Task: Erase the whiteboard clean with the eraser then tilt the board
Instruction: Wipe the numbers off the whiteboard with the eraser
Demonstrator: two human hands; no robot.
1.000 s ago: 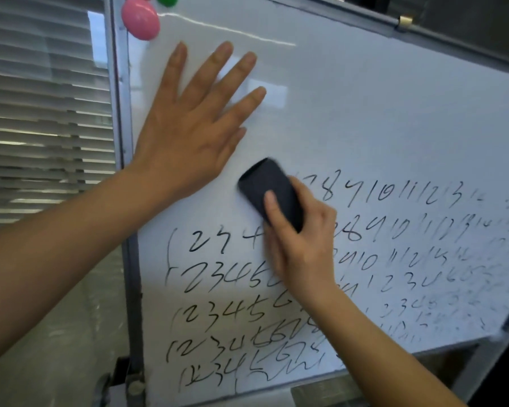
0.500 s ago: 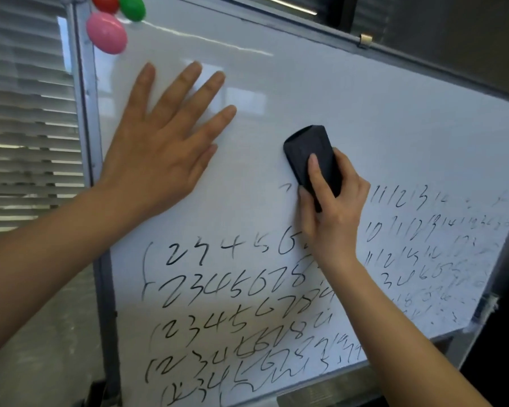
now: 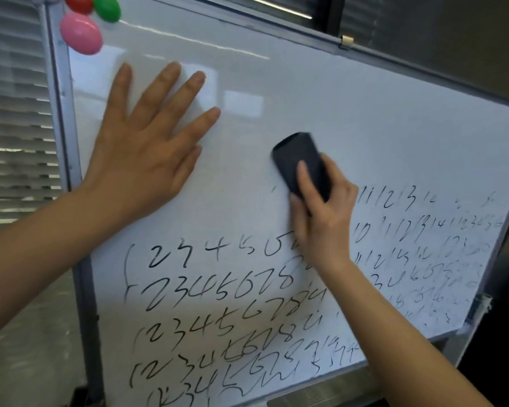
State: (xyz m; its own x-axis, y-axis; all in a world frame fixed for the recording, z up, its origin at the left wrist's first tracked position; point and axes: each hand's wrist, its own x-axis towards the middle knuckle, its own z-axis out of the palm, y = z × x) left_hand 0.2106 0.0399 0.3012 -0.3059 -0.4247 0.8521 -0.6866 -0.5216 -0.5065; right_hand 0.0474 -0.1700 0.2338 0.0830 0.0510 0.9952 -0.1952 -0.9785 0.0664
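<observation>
**Desk:** Two hands on the whiteboard — doing what, and why placed so?

**Photographer:** Left hand flat against the clean upper-left area, fingers straight and fanned apart, palm pressing; most likely bracing the board so it cannot swing under the wiping (a pivoting frame, judging by the task's tilt step). Right hand wrapped around the dark eraser, thumb laid across its back, remaining fingers curled along the far side, pad held against the surface.

**Desk:** Where exactly on the board?

**Photographer:** Near the middle, just above and left of the top row of handwritten numbers, at the line where wiped white meets ink.

**Desk:** How far along?

**Photographer:** Roughly the upper part clean; rows of numbers left across the lower half, dark at left, faint and smeared at right. Tilting not yet begun.

**Desk:** Anything else in shot?

**Photographer:** Three magnets at the top-left corner: pink magnet, red magnet, green magnet, well apart from both hands. Window blinds beyond the frame's left edge.
</observation>
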